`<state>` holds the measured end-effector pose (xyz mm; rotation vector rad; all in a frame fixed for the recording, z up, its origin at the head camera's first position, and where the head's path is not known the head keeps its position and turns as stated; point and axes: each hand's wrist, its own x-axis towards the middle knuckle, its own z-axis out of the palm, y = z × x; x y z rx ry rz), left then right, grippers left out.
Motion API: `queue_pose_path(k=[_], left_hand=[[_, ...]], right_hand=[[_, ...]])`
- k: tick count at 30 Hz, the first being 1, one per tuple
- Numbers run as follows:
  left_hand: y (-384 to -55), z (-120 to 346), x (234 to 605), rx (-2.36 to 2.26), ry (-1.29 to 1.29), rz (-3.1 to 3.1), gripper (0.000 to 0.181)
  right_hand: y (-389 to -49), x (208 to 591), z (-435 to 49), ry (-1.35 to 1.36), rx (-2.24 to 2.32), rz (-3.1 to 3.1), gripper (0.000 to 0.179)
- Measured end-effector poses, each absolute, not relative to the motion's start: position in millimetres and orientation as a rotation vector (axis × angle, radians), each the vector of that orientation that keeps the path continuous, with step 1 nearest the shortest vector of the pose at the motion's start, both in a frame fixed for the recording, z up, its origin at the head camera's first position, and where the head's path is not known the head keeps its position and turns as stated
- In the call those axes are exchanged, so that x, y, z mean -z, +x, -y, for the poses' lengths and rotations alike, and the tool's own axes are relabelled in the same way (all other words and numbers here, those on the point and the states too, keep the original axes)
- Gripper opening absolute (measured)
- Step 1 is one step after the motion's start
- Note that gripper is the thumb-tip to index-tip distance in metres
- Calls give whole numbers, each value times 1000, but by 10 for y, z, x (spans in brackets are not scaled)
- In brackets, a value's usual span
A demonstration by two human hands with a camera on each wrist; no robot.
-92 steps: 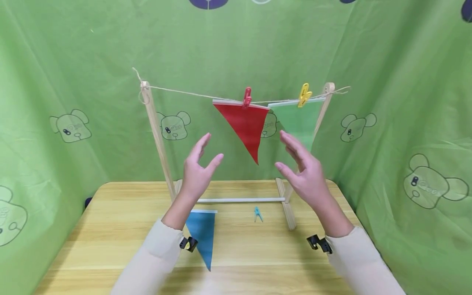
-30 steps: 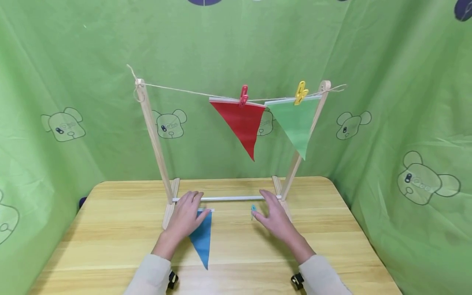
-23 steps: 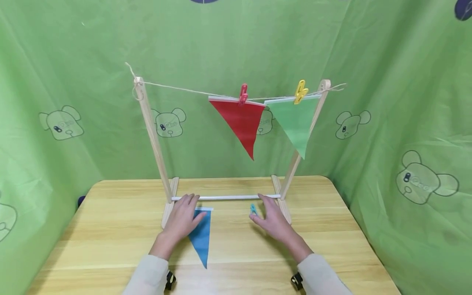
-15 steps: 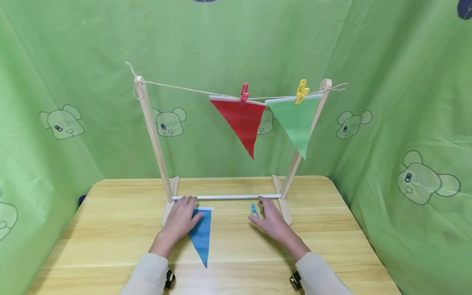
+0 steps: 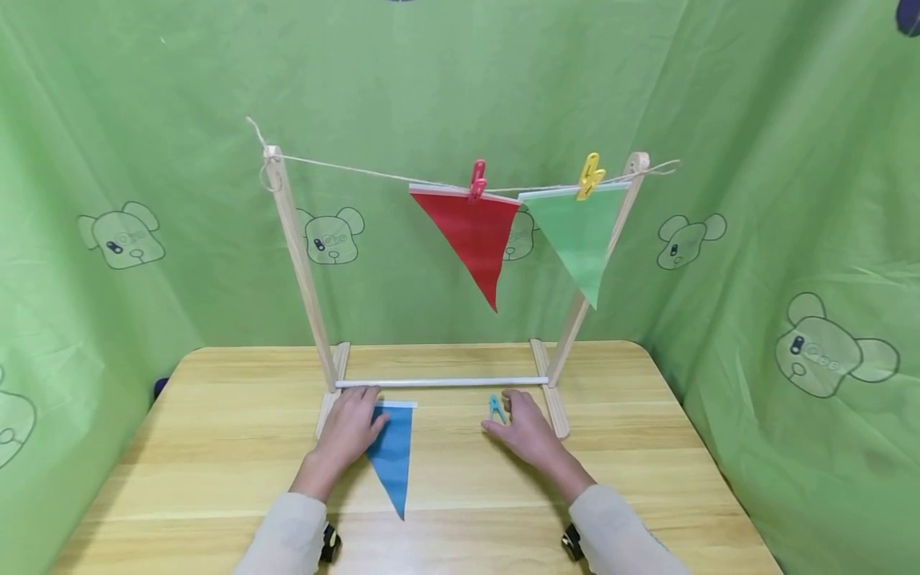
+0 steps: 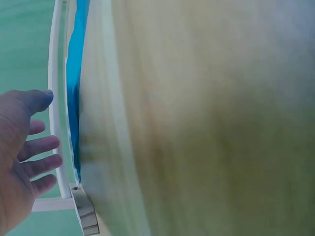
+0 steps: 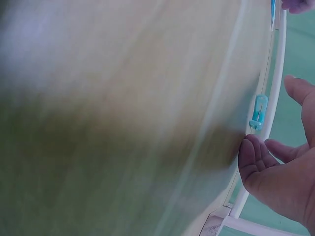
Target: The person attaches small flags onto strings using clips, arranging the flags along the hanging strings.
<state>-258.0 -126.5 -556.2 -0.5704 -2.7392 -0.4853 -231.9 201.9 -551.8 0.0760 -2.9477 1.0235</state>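
My left arm (image 5: 287, 523) and right arm (image 5: 618, 527) extend forward and low over the table (image 5: 460, 495), with the two hands well apart. My left hand (image 5: 348, 427) is unclasped, its fingers relaxed and its thumb over the upper left part of the blue pennant (image 5: 394, 459), which lies in front of the white rod (image 5: 446, 382); contact cannot be confirmed. My right hand (image 5: 530, 431) has thumb and forefinger parted, the turquoise clothespin (image 5: 494, 402) appearing in the gap between their tips, ungripped on the tabletop.
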Motion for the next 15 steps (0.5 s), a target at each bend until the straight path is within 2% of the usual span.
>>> queue_pose_path(k=[7,15], left_hand=[[-2602,1267,5534,472,-583,2765,48],[-2643,1285,5535,477,-559,2829,33]], right_hand=[[-2326,5554,-2008,60,-941,2983,77],[-2325,5558,-2015,65,-921,2979,72]])
